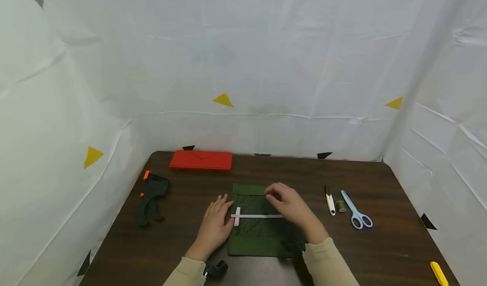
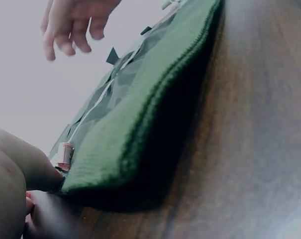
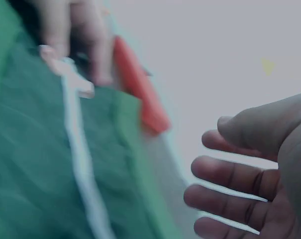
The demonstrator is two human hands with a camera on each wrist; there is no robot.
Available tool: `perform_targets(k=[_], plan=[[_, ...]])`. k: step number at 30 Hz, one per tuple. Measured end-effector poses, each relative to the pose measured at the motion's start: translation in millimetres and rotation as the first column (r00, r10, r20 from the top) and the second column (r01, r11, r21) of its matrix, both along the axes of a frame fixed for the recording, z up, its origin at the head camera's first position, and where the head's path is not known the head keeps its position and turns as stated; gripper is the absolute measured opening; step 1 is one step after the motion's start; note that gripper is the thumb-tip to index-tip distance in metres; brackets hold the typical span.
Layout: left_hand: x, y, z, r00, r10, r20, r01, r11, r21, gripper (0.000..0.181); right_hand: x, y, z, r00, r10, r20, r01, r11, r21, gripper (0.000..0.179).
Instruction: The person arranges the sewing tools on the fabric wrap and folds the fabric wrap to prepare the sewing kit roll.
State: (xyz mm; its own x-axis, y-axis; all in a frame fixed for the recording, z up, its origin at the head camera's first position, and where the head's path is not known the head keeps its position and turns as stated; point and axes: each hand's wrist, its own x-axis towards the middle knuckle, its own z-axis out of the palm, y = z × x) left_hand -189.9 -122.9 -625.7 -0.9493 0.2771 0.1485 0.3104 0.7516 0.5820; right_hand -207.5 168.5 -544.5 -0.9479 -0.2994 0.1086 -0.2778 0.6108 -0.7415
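Note:
A green fabric piece (image 1: 258, 247) with folded bands along its far and near edges lies flat on the table. Across its middle runs a narrow white strip (image 1: 260, 216), and a small pink-and-white piece (image 1: 237, 221) sits at the strip's left end. My left hand (image 1: 214, 224) rests at the fabric's left edge, fingers extended and thumb close to the pink-and-white piece. Above the right part of the fabric hovers my right hand (image 1: 289, 203), its fingers loosely bent and nothing between them in the right wrist view. It hides the strip's right end in the head view.
A red case (image 1: 201, 161) lies at the back left, with a dark clamp with orange tips (image 1: 152, 195) nearer. To the right are white-handled snips (image 1: 330, 201), a green thread spool (image 1: 341, 206) and light blue scissors (image 1: 356, 212). A yellow tool (image 1: 439, 273) lies near the right edge.

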Motion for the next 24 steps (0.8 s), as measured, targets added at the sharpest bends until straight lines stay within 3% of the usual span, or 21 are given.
perform_targets(k=[6, 11, 16, 20, 24], plan=[[1.0, 2.8, -2.7, 1.0, -0.009, -0.007, 0.009, 1.0, -0.018, 0.058, 8.6, 51.1, 33.4, 0.986, -0.158, -0.059, 0.162, 0.985, 0.064, 0.018], [5.9, 3.2, -4.0, 0.999, -0.017, -0.029, 0.016, 0.999, -0.036, 0.056, 26.7, 93.1, 44.9, 0.943, -0.309, -0.121, 0.32, 0.943, 0.088, 0.022], [8.8, 0.7, -2.1, 0.999, -0.019, -0.026, 0.018, 0.999, -0.043, 0.056, 36.4, 115.5, 29.6, 0.898, -0.421, -0.128, 0.433, 0.897, 0.09, 0.023], [9.1, -0.1, 0.2, 1.0, -0.021, -0.013, 0.02, 0.999, -0.039, 0.056, 32.0, 124.0, 12.4, 0.869, -0.481, -0.117, 0.491, 0.867, 0.084, 0.023], [9.1, -0.2, -0.3, 1.0, -0.021, -0.009, 0.021, 0.999, -0.04, 0.056, 26.3, 131.9, -4.7, 0.854, -0.503, -0.132, 0.518, 0.848, 0.115, 0.024]])
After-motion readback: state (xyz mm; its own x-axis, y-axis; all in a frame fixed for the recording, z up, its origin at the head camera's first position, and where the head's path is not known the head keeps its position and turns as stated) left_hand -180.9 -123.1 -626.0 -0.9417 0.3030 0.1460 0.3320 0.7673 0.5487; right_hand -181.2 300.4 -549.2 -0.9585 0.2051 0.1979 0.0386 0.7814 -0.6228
